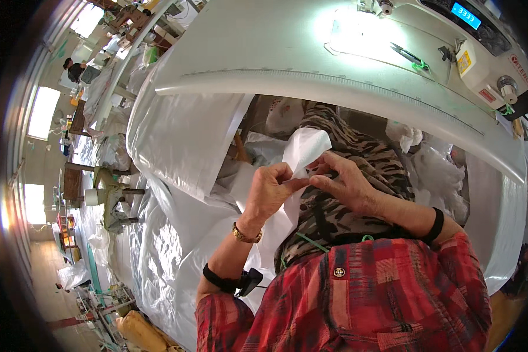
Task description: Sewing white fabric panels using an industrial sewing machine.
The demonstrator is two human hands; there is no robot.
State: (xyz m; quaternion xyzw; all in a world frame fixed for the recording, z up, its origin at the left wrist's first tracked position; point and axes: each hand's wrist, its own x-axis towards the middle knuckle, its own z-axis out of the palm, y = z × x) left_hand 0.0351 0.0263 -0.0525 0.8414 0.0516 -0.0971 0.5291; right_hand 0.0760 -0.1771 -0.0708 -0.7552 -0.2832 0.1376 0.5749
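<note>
Above my lap, both hands pinch a piece of thin white fabric (307,146) whose upper end folds over and points up. My left hand (270,190) has thumb and fingers closed on its lower left edge. Close beside it, my right hand (347,183) holds the right edge between thumb and fingers. The two thumb tips almost meet. More of the white material falls below the left hand and joins the sheet (182,217) draped to the left. Whether it is woven cloth or plastic sheeting I cannot tell.
A white sewing table (264,53) with a ruler along its front edge stands ahead. A sewing machine (493,73) is at its right end, and thread snips (408,56) lie on top. Crumpled clear plastic (443,176) sits right of my legs. A distant person (74,70) is far left.
</note>
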